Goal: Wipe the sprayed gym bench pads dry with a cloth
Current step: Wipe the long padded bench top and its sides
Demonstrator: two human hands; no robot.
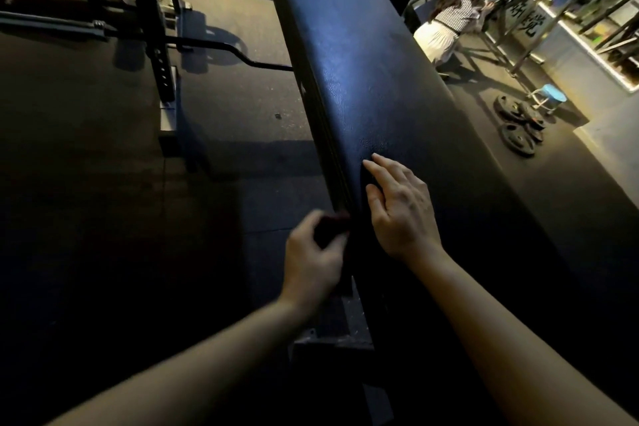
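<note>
One dark cloth (329, 229), seemingly, is gripped by the left hand (313, 264); right hand (403, 213) lies flat on bench pad (363, 62).

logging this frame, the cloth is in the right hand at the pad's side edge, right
Not quite: the head view shows the left hand gripping the cloth at the side edge of the pad. The right hand lies flat on the pad and holds nothing.

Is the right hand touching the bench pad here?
Touching. The head view shows the right hand lying flat on the bench pad, fingers straight against its top surface.
</note>
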